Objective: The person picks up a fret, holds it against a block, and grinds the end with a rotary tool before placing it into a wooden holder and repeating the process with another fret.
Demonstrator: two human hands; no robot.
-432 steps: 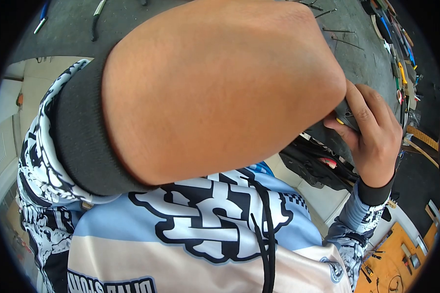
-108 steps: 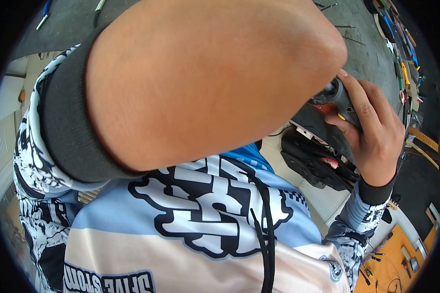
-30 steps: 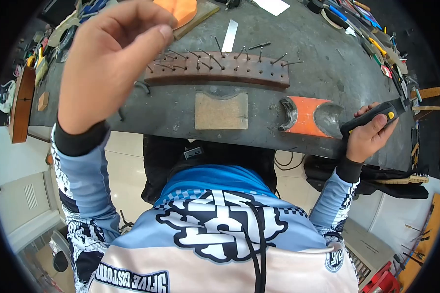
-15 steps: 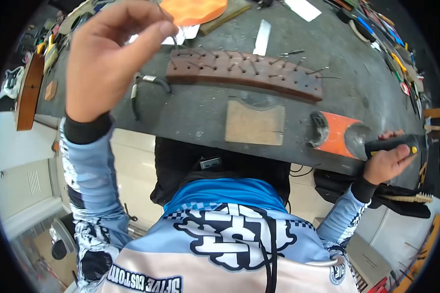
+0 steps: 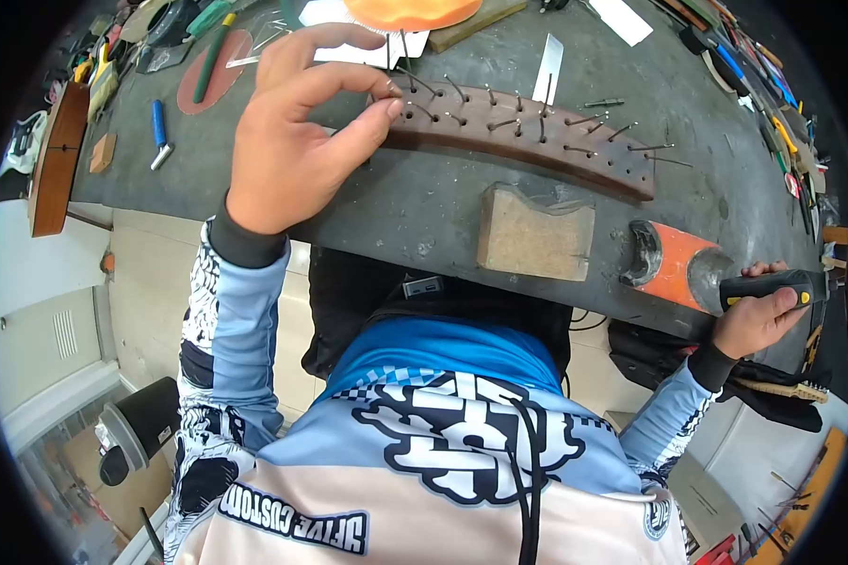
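Observation:
My left hand [image 5: 297, 141] is at the left end of a curved brown wooden block [image 5: 561, 146], drilled with holes that hold several thin metal bits. Its thumb and index finger pinch a thin metal bit [image 5: 392, 89], mostly hidden by the fingertips. At the right, my right hand [image 5: 754, 318] wraps round a black handheld power tool [image 5: 773, 285] with a yellow button, its narrow end pointing right. Beside that tool lies an orange piece with a curved hollow [image 5: 674, 268]. A wood block with a scooped top edge [image 5: 535, 235] sits near the bench's front edge.
A metal strip [image 5: 548, 68] and a small dark bit [image 5: 604, 103] lie behind the drilled block. An orange sponge-like pad [image 5: 413, 9] is at the back. To the left are a blue-handled tool [image 5: 158, 127] and a green stick [image 5: 215, 58]. Hand tools crowd the right edge.
The view has shifted, so bench items appear further right. My left hand has come down to the drilled block's left end. Pliers seen before are now out of sight. My right hand keeps its hold.

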